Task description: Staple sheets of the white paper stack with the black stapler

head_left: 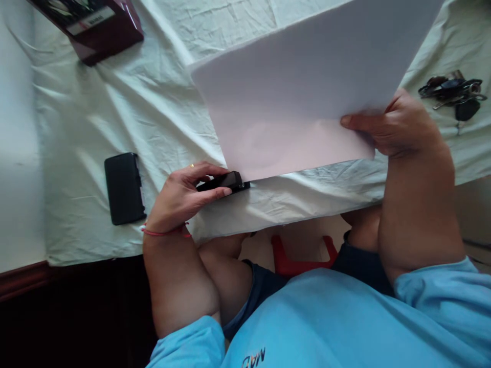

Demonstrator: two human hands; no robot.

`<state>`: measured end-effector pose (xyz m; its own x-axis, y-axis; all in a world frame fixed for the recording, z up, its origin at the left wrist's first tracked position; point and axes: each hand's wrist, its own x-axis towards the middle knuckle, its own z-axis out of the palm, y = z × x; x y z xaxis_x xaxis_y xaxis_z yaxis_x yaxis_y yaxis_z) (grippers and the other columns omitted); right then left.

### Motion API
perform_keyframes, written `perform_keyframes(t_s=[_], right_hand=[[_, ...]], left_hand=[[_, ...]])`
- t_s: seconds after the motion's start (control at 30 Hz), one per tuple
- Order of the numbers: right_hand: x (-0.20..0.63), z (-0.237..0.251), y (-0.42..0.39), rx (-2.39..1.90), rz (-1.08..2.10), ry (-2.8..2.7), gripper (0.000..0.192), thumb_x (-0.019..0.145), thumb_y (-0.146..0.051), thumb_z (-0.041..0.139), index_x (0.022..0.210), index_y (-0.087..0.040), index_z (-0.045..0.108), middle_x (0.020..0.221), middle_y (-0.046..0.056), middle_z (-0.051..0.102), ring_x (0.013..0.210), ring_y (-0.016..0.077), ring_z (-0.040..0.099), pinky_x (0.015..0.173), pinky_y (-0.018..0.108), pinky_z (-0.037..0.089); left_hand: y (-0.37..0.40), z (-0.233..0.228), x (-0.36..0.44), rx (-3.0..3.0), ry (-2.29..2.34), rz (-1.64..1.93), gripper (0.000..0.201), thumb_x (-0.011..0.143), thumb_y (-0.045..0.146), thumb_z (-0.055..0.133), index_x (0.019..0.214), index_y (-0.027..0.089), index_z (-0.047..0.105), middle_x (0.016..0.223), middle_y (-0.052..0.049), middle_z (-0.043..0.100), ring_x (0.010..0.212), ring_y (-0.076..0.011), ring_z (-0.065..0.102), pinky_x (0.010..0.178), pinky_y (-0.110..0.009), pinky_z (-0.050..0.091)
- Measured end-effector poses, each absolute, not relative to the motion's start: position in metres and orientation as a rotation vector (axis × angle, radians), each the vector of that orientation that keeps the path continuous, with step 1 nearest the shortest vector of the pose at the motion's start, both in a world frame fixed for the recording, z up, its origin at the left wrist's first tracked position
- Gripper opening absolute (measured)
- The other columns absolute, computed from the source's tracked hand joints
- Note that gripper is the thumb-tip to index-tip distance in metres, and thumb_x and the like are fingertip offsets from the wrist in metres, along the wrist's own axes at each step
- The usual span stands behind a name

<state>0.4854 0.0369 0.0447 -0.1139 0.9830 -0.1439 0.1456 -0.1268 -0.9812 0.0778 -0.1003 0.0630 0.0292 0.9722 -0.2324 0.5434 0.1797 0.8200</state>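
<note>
My left hand (191, 191) is closed around a black stapler (230, 180), thumb on the near side and fingers over the far side. The stapler's front end meets the lower left corner of a white sheet of paper (291, 97). Whether the corner lies between its jaws I cannot tell. At the paper's right edge my right hand (402, 125) grips it, the thumb flat on top and the other fingers hidden underneath. The paper is tilted above the cloth, and more than one sheet may be there.
A pale cloth (169, 122) covers the table. A black phone-like case (125, 189) lies on the left, and a dark red box (109, 38) stands at the back left. Keys (458, 94) rest at the right. Below the table edge shows a red stool (299, 263).
</note>
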Motion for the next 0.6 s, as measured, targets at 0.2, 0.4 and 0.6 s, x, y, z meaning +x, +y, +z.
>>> perform_keyframes(t_s=[0.2, 0.4, 0.6], right_hand=[[0.4854, 0.0438, 0.0404, -1.435, 1.364, -1.334, 0.023, 0.071, -0.011, 0.094, 0.089, -0.017, 0.081, 0.101, 0.003, 0.084, 0.093, 0.0181, 0.074, 0.097, 0.042, 0.071], [0.4892, 0.0420, 0.0406, -1.445, 1.394, -1.343, 0.029, 0.068, -0.013, 0.098, 0.093, -0.018, 0.083, 0.104, 0.004, 0.084, 0.096, 0.0211, 0.077, 0.097, 0.045, 0.072], [0.4906, 0.0417, 0.0408, -1.480, 1.392, -1.370, 0.024, 0.070, -0.015, 0.098, 0.087, -0.018, 0.080, 0.101, 0.004, 0.084, 0.094, 0.0202, 0.078, 0.091, 0.042, 0.073]], left_hand=[[-0.0990, 0.0646, 0.0795, 1.481, 1.624, 0.592, 0.032, 0.085, 0.053, 0.094, 0.104, 0.027, 0.094, 0.107, -0.008, 0.088, 0.096, -0.0280, 0.077, 0.087, -0.041, 0.058], [-0.0979, 0.0652, 0.0815, 1.504, 1.638, 0.592, 0.028, 0.085, 0.053, 0.093, 0.101, 0.030, 0.094, 0.104, -0.006, 0.088, 0.091, -0.0262, 0.073, 0.081, -0.039, 0.055], [-0.0975, 0.0650, 0.0811, 1.523, 1.637, 0.579, 0.030, 0.086, 0.055, 0.093, 0.100, 0.029, 0.093, 0.103, -0.007, 0.086, 0.090, -0.0258, 0.071, 0.082, -0.038, 0.056]])
